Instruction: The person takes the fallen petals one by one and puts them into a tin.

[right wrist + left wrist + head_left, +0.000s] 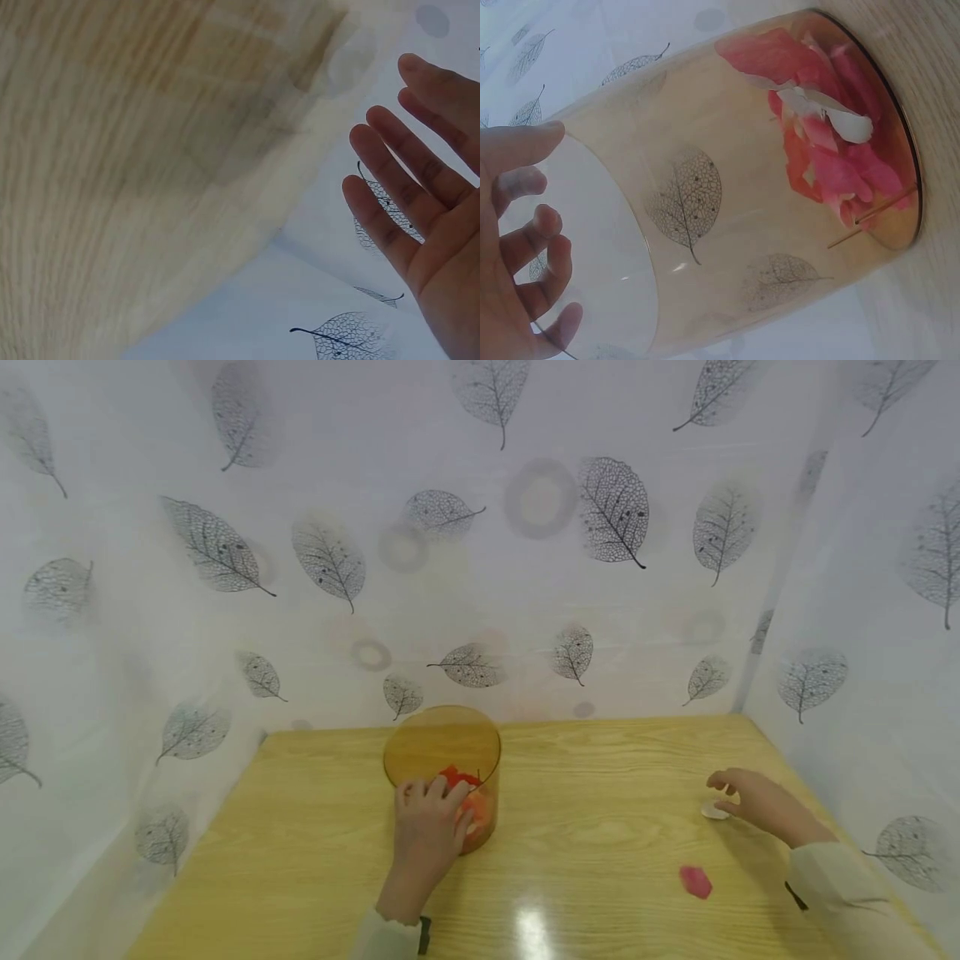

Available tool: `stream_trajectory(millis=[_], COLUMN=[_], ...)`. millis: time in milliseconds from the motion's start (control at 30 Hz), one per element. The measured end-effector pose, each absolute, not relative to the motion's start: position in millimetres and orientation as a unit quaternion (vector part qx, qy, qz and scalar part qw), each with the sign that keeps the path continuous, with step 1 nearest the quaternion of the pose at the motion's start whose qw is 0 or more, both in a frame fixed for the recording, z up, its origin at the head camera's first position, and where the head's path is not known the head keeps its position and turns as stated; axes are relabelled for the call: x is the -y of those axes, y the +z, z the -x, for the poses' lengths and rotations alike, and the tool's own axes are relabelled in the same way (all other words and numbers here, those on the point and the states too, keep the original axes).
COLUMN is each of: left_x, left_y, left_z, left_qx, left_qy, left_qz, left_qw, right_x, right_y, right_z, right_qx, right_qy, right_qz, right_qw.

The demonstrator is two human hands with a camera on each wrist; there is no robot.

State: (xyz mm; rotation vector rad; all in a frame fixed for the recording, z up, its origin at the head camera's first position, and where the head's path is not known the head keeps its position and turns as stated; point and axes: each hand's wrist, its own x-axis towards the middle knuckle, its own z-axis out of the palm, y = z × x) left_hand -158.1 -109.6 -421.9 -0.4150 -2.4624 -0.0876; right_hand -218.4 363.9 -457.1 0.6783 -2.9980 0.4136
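A clear amber cylinder vase (442, 743) stands upright on the table. Loose petals (832, 127) in red, pink and white lie at its bottom, along with thin brown stems (862, 225). My left hand (429, 831) is at the near side of the vase's mouth, fingers bent loosely over the opening. No object shows between those fingers; whether they touch the rim I cannot tell. Over at the right, my right hand (765, 806) hovers by a white petal (715, 810), its fingers spread and relaxed in the right wrist view. Nearer the front lies a deep pink petal (696, 882).
Yellowish wood grain covers the table (600, 793). White sheeting (540, 593) with printed grey leaf skeletons encloses the back and both sides. Light glares off the tabletop near the front middle.
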Motion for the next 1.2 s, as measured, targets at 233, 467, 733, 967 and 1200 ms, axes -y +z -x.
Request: stream_trajectory(millis=[233, 467, 733, 967, 1200], left_x=[109.9, 109.5, 110.8, 109.9, 109.9], left_y=[-420.7, -418.9, -421.7, -421.0, -420.3], left_z=[157.5, 156.8, 157.8, 156.8, 156.7], left_qx=[0.937, 0.935, 0.934, 0.936, 0.935], left_qy=[-0.027, -0.029, -0.031, -0.03, -0.033], left_qz=[0.156, 0.16, 0.16, 0.158, 0.158], left_qw=[0.311, 0.316, 0.319, 0.314, 0.315], right_x=[-369.2, -369.1, -369.4, -369.9, -369.1], right_y=[-471.5, -476.6, -478.9, -480.8, -481.6], right_z=[223.0, 228.5, 229.3, 225.8, 222.7], right_qx=[0.967, 0.969, 0.966, 0.965, 0.965], right_qy=[0.178, 0.168, 0.173, 0.176, 0.175], right_qz=[-0.178, -0.172, -0.184, -0.19, -0.195], right_qw=[-0.039, -0.061, -0.054, -0.039, -0.022])
